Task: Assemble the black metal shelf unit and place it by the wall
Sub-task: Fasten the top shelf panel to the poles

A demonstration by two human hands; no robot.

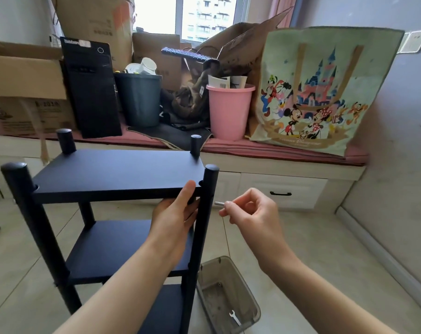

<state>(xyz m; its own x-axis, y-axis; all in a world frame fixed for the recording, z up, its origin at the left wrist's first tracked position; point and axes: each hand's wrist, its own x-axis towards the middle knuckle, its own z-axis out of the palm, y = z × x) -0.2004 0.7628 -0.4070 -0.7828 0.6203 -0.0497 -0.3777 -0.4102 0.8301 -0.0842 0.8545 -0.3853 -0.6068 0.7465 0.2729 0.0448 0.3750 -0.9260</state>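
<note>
The black shelf unit (113, 213) stands upright on the tiled floor (325, 249), its four round posts rising above the top board (118, 172), with two lower boards showing beneath it. Behind the shelf unit runs a long window seat (277, 169) with a pink cushion, crowded with cardboard boxes (23, 88), a black computer tower (91, 90), a dark grey bin (139, 100), a pink bin (228, 109) and, far to the right of the shelf unit, a large cartoon-printed tote bag (320, 90) leaning against the wall. On the floor just right of the shelf unit's near right post (204, 225) lies a clear plastic tray (250, 297), tipped at an angle, with a small silver wrench (234, 318) inside it. The left hand (173, 218) reaches under the front edge of the shelf unit's top board beside that near right post, its thumb laid up against the board's front edge; its other fingers are hidden below the board, so I cannot tell how they lie. The right hand (250, 213) hovers just right of the same post, at the level of the top board, its curled fingers (228, 206) pinching a small silver tool (219, 203) whose tip points toward the post and stops just short of it; what kind of tool it is cannot be made out.
</note>
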